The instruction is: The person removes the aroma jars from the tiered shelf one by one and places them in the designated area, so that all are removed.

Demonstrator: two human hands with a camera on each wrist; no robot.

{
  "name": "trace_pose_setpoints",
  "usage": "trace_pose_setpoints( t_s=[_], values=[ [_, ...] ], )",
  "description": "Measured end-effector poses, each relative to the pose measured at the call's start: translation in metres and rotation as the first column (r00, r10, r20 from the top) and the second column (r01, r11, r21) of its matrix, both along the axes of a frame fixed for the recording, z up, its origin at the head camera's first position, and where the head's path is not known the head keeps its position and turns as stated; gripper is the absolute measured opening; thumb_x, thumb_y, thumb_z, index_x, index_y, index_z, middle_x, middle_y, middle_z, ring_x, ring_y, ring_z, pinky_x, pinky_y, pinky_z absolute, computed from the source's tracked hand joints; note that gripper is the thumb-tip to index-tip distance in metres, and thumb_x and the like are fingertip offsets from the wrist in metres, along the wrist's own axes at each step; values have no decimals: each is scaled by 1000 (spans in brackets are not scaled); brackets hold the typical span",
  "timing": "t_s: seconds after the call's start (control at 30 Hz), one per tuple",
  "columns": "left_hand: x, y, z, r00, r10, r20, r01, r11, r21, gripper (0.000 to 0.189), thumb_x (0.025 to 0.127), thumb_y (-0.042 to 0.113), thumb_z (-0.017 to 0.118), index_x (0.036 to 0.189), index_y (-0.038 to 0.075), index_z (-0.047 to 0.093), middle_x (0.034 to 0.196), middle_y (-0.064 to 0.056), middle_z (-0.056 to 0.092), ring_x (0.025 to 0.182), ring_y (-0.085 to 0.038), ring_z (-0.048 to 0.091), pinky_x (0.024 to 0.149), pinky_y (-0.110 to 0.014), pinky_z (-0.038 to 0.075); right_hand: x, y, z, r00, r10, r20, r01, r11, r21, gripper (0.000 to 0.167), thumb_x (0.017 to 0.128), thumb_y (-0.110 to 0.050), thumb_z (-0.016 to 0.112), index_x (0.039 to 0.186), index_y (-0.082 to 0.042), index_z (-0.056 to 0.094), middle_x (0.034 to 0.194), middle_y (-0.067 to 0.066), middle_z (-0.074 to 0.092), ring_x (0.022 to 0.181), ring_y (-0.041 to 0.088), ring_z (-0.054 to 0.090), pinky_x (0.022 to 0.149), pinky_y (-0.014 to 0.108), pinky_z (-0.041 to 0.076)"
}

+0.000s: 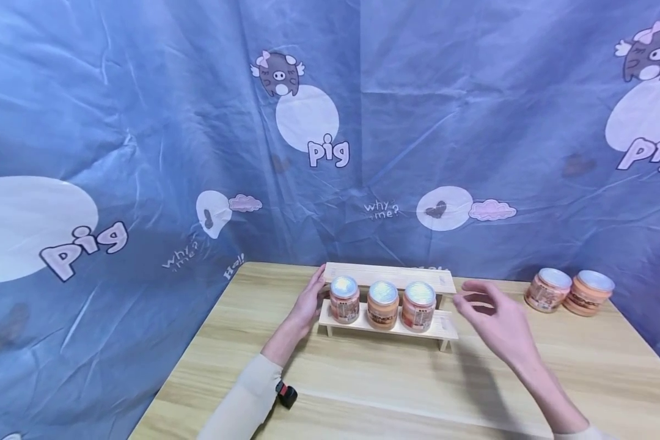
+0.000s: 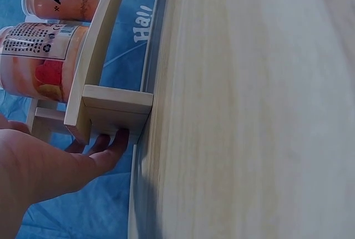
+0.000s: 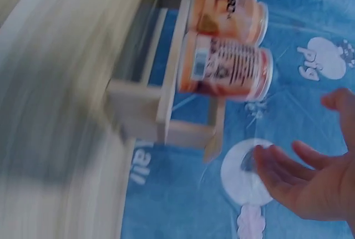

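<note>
Head, rack: two-tier wooden rack (image 1: 387,276) stands on the table (image 1: 363,379), three lidded jars (image 1: 383,311) on its lower tier.
Left wrist, left hand (image 2: 41,164): relaxed fingers rest against the rack's end leg (image 2: 116,120), not clamped; low contact probably limits tipping.
Right wrist, right hand (image 3: 316,178): fingers apart, touching nothing; matching low contact at the opposite end leg (image 3: 136,108) would likely steady evenly.
</note>
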State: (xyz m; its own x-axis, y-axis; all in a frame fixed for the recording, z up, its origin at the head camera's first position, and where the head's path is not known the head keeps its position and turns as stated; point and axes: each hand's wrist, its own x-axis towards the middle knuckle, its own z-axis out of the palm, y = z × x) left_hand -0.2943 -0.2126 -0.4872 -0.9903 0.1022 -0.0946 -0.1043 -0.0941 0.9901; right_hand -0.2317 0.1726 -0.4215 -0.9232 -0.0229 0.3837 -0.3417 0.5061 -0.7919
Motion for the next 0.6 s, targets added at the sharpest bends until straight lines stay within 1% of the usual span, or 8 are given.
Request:
trace_pose_setpoints(
  t_s=[0.1,0.17,0.2,0.27,0.33,0.4,0.53,0.6],
  values=[
    [0,0,1,1000,4,2,-4,1000,2,54,110,42,35,162,39,23,166,-14,22,148,-42,22,112,-73,8,-3,-12,2,996,66,68,-69,997,42,63,93,-42,76,136,-1,57,130,23,62,106,36,67,85,38,58],
    [0,0,2,1000,1,-2,-1,1000,6,54,110,41,34,163,38,23,166,-14,23,148,-42,22,112,-73,9,-7,-19,2,991,94,99,-100,993,56,68,92,-45,76,139,0,55,133,24,59,108,42,66,86,49,57],
    [0,0,3,1000,0,-4,0,1000,9,54,110,41,34,163,37,22,166,-15,23,148,-42,23,112,-72,10,-8,-22,1,989,102,108,-109,992,60,70,91,-46,76,139,0,55,133,24,59,108,43,66,85,50,57],
    [0,0,4,1000,-1,-6,1,1000,2,55,110,40,34,163,36,21,166,-15,23,148,-42,23,113,-71,13,-12,-27,-2,986,116,121,-124,990,64,71,91,-46,76,139,2,54,131,24,60,107,42,66,85,50,57],
    [1,0,5,1000,0,-9,0,1000,-5,55,110,40,34,164,34,20,166,-15,24,148,-42,23,113,-70,17,-14,-33,-7,983,124,133,-134,989,65,72,91,-45,77,139,3,52,128,24,62,106,40,67,84,47,58],
    [1,0,4,1000,0,-10,0,1000,-4,56,110,40,34,164,33,19,166,-15,23,148,-42,23,113,-69,18,-14,-37,-13,981,136,140,-146,987,65,75,91,-42,78,140,6,50,127,26,62,104,39,67,82,45,58],
    [1,1,5,1000,-4,-17,4,1000,4,56,110,39,33,164,34,19,166,-16,21,148,-44,22,113,-70,15,-15,-43,-26,977,153,148,-163,985,58,79,86,-37,84,142,6,47,126,28,61,98,35,68,80,42,59],
    [1,1,4,1000,-4,-18,4,1000,2,56,110,39,33,164,34,19,166,-17,21,148,-44,23,112,-71,14,-16,-45,-32,978,159,136,-168,985,51,80,84,-35,86,141,5,47,124,28,62,96,35,68,79,43,59]
  ],
)
